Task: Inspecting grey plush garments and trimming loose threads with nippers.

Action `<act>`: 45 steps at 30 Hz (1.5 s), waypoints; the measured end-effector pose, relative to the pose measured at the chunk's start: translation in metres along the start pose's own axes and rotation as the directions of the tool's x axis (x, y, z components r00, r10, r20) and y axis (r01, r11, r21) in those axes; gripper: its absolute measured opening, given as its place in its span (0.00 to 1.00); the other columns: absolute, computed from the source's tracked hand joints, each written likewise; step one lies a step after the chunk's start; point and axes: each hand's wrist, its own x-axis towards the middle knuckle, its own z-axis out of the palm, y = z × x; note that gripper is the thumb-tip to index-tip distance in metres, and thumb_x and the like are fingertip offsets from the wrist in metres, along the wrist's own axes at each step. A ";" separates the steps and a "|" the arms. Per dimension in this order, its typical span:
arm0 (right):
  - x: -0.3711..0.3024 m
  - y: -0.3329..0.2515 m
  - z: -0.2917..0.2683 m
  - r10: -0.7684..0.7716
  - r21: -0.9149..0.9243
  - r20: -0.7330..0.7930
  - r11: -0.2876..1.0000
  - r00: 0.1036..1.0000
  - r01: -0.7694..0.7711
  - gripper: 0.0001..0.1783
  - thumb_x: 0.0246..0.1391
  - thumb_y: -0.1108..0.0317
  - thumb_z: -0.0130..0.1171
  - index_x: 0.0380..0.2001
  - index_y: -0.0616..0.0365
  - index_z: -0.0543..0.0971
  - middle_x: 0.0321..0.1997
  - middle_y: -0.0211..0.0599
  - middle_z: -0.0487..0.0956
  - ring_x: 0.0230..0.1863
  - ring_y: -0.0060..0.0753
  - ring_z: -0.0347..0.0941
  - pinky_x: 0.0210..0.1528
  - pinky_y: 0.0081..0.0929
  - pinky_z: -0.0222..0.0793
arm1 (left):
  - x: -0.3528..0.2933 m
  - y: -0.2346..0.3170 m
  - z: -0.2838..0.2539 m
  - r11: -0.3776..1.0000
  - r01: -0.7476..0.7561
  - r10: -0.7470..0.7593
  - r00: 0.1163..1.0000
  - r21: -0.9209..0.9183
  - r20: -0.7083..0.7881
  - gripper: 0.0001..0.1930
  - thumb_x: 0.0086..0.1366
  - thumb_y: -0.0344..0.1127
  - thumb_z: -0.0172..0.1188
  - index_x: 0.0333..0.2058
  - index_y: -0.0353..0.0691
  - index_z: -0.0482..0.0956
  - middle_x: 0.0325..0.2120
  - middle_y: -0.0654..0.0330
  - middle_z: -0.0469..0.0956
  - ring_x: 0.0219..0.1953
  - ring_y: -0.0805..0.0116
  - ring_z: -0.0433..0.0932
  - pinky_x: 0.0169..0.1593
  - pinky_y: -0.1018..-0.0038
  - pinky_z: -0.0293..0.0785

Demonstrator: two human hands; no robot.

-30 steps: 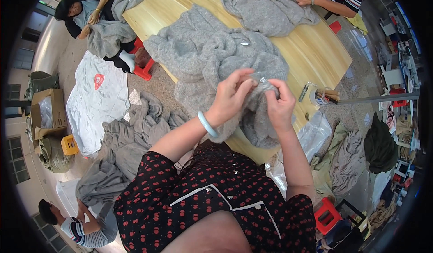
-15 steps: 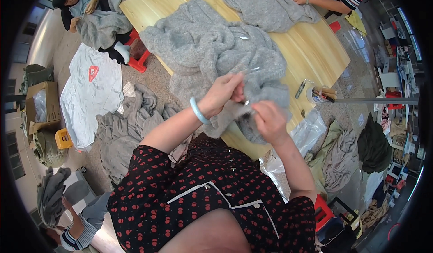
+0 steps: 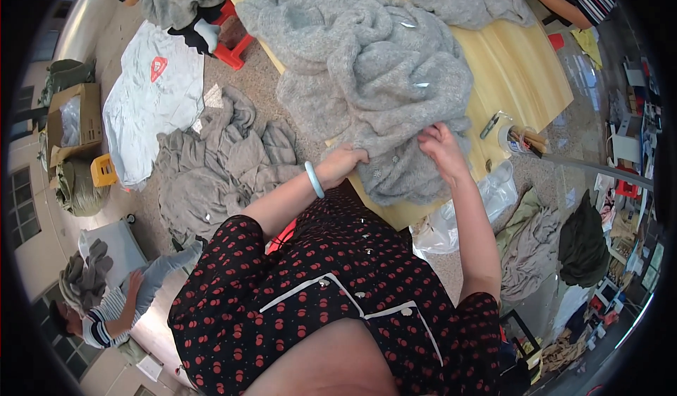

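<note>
A heap of fluffy grey knit garments (image 3: 381,64) spreads over the near end of a light wood table. Its nearest part, a loose grey knit garment (image 3: 405,174), hangs at the table's near edge. My left hand (image 3: 344,162), below a pale blue bangle (image 3: 314,179), is closed on the left edge of this knit, thumb on top. My right hand (image 3: 444,153) has its fingers bent and drawn together at the right side of the same knit, seemingly pinching it. Small white tags (image 3: 421,85) show on the heap.
The wood table (image 3: 515,64) carries a tub of tools (image 3: 518,141) on its right. Grey garments (image 3: 218,163) lie piled on the floor at left, near a white sheet (image 3: 151,100) and red stool (image 3: 236,52). Other people sit around, one with an arm (image 3: 557,1) at the far right.
My hands have come down from above the knit and moved apart, onto its left and right sides. The blurred cloth between them now lies spread. The whole view has shifted.
</note>
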 end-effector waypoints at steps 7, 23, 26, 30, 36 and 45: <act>0.020 -0.042 0.032 -0.184 0.212 0.378 0.971 0.907 0.108 0.33 0.39 0.75 0.52 0.52 0.68 0.58 0.53 0.39 0.64 0.53 0.31 0.59 0.56 0.25 0.49 | -0.034 0.038 0.000 0.917 -0.067 0.168 0.959 -0.393 0.228 0.22 0.54 0.29 0.44 0.49 0.29 0.62 0.48 0.52 0.68 0.50 0.62 0.68 0.56 0.67 0.58; -0.075 -0.164 0.023 -0.357 0.029 0.448 0.922 0.820 0.385 0.17 0.52 0.65 0.53 0.43 0.63 0.70 0.39 0.33 0.75 0.39 0.22 0.71 0.42 0.19 0.65 | -0.097 0.030 0.057 0.818 -0.468 0.541 0.824 0.335 -0.170 0.22 0.60 0.38 0.53 0.49 0.33 0.62 0.31 0.59 0.69 0.29 0.73 0.73 0.39 0.73 0.71; -0.124 -0.166 0.060 -0.367 -0.014 0.605 0.883 0.706 0.470 0.16 0.51 0.68 0.53 0.43 0.65 0.70 0.40 0.33 0.73 0.40 0.21 0.69 0.43 0.19 0.64 | -0.137 0.032 0.100 0.421 -0.652 0.865 0.497 0.631 -0.063 0.46 0.43 0.42 0.67 0.56 0.33 0.48 0.48 0.48 0.60 0.41 0.61 0.69 0.46 0.69 0.67; -0.213 -0.159 0.097 -0.191 -0.146 0.846 0.815 0.498 0.561 0.21 0.50 0.69 0.52 0.47 0.67 0.65 0.44 0.35 0.71 0.45 0.24 0.67 0.48 0.22 0.60 | -0.171 0.024 0.143 0.091 -0.827 0.983 0.163 0.554 0.082 0.35 0.44 0.39 0.64 0.50 0.34 0.60 0.48 0.45 0.63 0.52 0.52 0.62 0.54 0.64 0.59; -0.208 -0.152 0.122 -0.268 0.038 0.943 0.677 0.198 0.735 0.24 0.50 0.68 0.50 0.50 0.66 0.63 0.50 0.40 0.68 0.51 0.31 0.63 0.52 0.25 0.58 | -0.247 0.028 0.055 -0.172 -0.416 0.958 -0.282 0.893 0.053 0.17 0.48 0.23 0.54 0.40 0.34 0.70 0.37 0.54 0.73 0.41 0.65 0.72 0.46 0.72 0.67; -0.146 -0.125 0.147 0.068 -0.313 0.915 0.743 0.398 0.592 0.17 0.52 0.72 0.47 0.46 0.64 0.67 0.47 0.40 0.70 0.46 0.27 0.67 0.46 0.22 0.62 | -0.467 0.024 -0.140 0.020 -0.804 0.591 -0.469 0.594 -0.656 0.07 0.60 0.29 0.48 0.37 0.37 0.72 0.28 0.64 0.74 0.31 0.73 0.73 0.34 0.76 0.70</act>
